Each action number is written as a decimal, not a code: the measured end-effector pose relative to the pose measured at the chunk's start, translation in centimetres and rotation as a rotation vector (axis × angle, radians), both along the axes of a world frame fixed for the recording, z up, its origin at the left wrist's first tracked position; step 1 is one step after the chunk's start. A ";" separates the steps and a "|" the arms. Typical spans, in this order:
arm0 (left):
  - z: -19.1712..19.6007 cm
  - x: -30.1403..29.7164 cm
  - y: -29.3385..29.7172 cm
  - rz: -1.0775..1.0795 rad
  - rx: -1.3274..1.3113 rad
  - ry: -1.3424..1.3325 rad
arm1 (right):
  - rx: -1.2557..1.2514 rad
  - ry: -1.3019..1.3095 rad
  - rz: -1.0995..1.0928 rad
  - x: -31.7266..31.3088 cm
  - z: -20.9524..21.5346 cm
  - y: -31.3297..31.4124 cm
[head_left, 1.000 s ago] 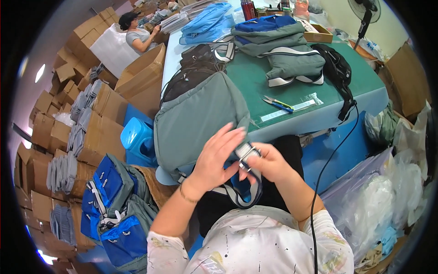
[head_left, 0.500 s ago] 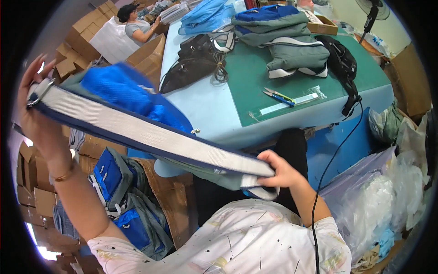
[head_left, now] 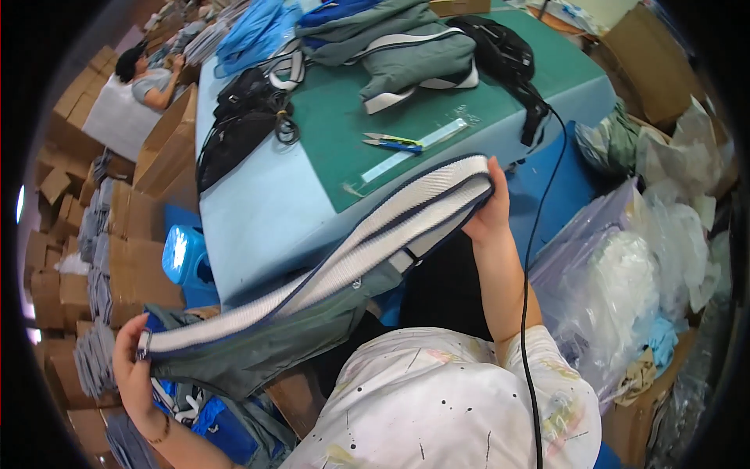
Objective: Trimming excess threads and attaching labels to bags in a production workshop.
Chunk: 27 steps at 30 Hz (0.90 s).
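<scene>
A grey-green bag (head_left: 258, 361) with a long white strap (head_left: 336, 262) edged in navy is stretched across in front of me. My left hand (head_left: 134, 361) grips its left end, where a metal buckle sits at the strap's end. Out to the right and higher up, my right hand (head_left: 491, 207) is closed round the folded loop of the strap. Between my hands the strap runs slanting, doubled over toward the right. The bag's body hangs below it, over my lap. Part of the bag's blue fabric shows beside my left hand.
On the table (head_left: 258, 203) lie scissors (head_left: 394, 142), a white strip, grey-green bags (head_left: 422, 66) and black bags (head_left: 242, 109). A black cable (head_left: 539, 227) runs down on my right, near plastic-wrapped goods (head_left: 625, 273). More bags lie low left, by stacked cartons. A person (head_left: 152, 82) sits far left.
My left hand has come down with its end of the bag. My right hand has risen and moved right, pulling the strap's loop up. The view has swung rightward.
</scene>
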<state>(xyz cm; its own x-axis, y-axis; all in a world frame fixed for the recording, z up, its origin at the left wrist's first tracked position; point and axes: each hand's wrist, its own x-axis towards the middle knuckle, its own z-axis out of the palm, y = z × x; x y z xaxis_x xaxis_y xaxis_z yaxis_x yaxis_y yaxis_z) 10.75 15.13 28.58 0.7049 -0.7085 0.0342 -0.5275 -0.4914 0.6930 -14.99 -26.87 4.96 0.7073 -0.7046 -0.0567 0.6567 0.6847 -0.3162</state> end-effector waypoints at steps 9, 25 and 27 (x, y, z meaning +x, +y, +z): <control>-8.3 -0.5 -1.4 0.157 -0.564 0.259 | -0.302 -0.389 -0.171 -3.2 5.7 -3.2; -14.6 -7.6 -5.5 -0.175 -0.619 0.712 | -1.235 1.221 -0.634 -5.4 -5.4 -4.8; -14.7 -8.9 -6.3 -0.150 -0.630 0.696 | -1.335 1.012 -0.527 -3.5 -0.8 1.0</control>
<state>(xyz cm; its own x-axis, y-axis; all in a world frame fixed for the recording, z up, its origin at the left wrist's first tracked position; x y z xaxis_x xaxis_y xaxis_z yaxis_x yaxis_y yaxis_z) 1.89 8.82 13.91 0.6144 -0.7875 0.0474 0.0766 0.1193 0.9899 -18.53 -25.91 4.15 0.4639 -0.7537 0.4655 -0.0895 -0.5627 -0.8218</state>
